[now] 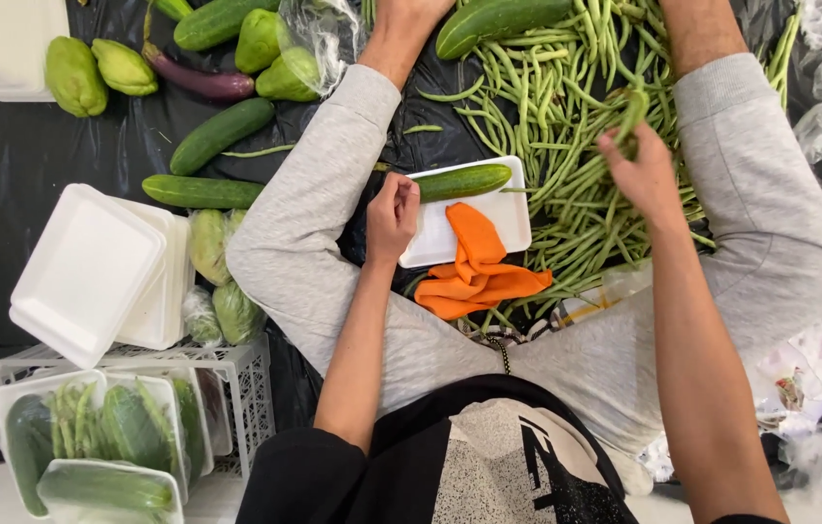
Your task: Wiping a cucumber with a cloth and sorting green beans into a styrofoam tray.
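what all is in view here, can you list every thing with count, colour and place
foam tray: one, white, centre, between the knees
cucumber on the tray: one, dark green, along its top edge
cloth: one, orange, draped over the tray's near edge
green beans: a big loose pile, green, upper right on black sheeting
loose cucumbers: about five, dark green, upper left and top
chayotes: about four, pale green, top left
eggplant: one, purple, top left
empty tray stack: white, left
crate: one, white, lower left
wrapped trays of vegetables: about three, bottom left
left hand: fingers on the tray's left edge
right hand: holding a bunch of beans
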